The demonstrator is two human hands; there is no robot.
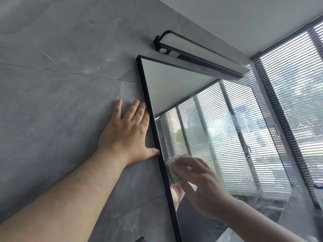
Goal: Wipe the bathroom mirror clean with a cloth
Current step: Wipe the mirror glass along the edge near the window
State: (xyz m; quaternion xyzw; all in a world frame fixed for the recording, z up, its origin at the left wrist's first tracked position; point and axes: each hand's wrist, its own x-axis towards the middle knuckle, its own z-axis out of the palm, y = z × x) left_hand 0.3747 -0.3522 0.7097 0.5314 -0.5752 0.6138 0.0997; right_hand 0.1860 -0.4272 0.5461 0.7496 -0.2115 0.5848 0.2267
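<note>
Currently our right hand [201, 186] fingers are gripping the cloth [172, 169] on the mirror [218, 137], left hand [127, 131] flat; wet streaks are risking drying

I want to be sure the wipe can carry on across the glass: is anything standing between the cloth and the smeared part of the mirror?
Nothing visible does. The right hand presses the cloth on the mirror near its left frame; the smeared patch lies up and right over bare glass. The left hand rests flat on the wall.

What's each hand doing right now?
Left hand: open, flat on the wall.
Right hand: holds the cloth against the mirror.
</note>
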